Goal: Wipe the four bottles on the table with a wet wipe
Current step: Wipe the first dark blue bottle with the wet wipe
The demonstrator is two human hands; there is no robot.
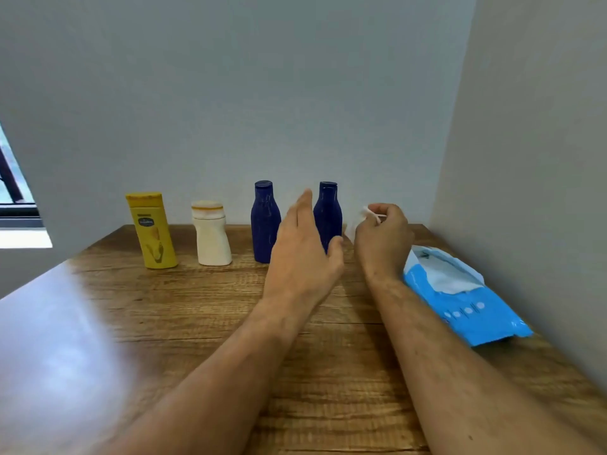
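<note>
While four bottles stand in a row at the back of the surface, right hand has its fingers curled, pinching a wet wipe beside the right blue bottle. Left hand hovers, fingers apart, before that bottle. Wipe pack lies right.

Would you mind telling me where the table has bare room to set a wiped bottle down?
The wooden table is bare in front of the yellow bottle and white bottle. It is crowded on the right, among the blue bottles, both hands and the wipes pack.
</note>
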